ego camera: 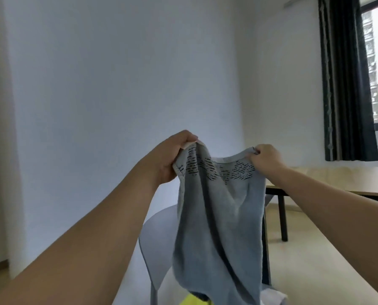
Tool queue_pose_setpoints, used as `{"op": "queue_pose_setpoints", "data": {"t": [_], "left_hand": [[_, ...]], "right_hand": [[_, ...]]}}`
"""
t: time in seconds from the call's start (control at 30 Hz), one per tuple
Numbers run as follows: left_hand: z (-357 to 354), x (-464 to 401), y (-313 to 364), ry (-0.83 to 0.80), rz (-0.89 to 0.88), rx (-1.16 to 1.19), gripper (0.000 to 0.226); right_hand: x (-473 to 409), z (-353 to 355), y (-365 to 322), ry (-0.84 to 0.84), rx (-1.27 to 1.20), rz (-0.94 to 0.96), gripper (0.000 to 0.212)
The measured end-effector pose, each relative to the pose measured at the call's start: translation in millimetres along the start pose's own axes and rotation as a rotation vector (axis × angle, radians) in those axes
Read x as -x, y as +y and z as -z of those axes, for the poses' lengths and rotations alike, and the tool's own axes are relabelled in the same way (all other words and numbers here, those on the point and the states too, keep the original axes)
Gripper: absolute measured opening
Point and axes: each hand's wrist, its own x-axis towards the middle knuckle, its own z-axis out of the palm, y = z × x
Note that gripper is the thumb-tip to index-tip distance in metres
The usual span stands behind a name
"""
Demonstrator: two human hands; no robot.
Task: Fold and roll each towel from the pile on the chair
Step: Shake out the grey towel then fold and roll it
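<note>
Your left hand (168, 157) and right hand (266, 158) each pinch a top corner of the blue towel (219, 216). It hangs above the grey chair (159, 234), fingers curled round its hem.

Your hanging towel (219, 216) covers most of the chair (159, 236), and the bottom edge cuts off the pile (197, 300) under it. The tabletop (337, 179) runs off at the right, partly behind your arm.

Two bare forearms, sleeveless as far as visible; hands (166, 157) seemingly without rings or watch.
</note>
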Motion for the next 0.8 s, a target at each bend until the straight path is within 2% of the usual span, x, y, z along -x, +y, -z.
{"op": "queue_pose_setpoints", "data": {"t": [0.1,0.17,0.27,0.33,0.4,0.43,0.47,0.53,0.6,0.67,0.8], "left_hand": [[-22,5,16,-0.187,-0.112,0.291,0.030],[-34,6,20,-0.262,-0.172,0.285,0.029],[-38,7,23,-0.186,-0.252,0.182,0.024],[-32,8,26,-0.111,-0.301,0.274,0.023],[-24,9,30,-0.100,-0.369,0.386,0.023],[-23,10,33,-0.086,-0.407,0.340,0.022],[-23,10,36,-0.027,-0.437,0.184,0.021],[-27,9,39,0.117,-0.466,-0.285,0.020],[-30,4,41,0.111,-0.408,-0.596,0.023],[-29,-1,38,0.058,-0.336,-0.727,0.023],[-20,-10,26,0.152,-0.387,-0.875,0.018]], "right_hand": [[-2,6,-3,0.065,-0.127,-0.113,0.040],[-4,9,-4,0.096,-0.199,-0.166,0.042],[-4,16,-6,0.088,-0.174,-0.191,0.034],[-2,19,-10,0.077,-0.125,-0.123,0.028],[-1,21,-19,0.045,-0.108,-0.044,0.010],[-1,22,-24,0.016,-0.134,-0.030,0.012],[-2,24,-30,-0.021,-0.172,-0.015,0.022],[-2,26,-43,-0.082,-0.225,0.041,0.033],[1,29,-56,-0.104,-0.238,0.102,0.036],[7,33,-70,-0.156,-0.252,0.109,0.039],[22,45,-81,-0.430,-0.379,0.049,0.029]]}}
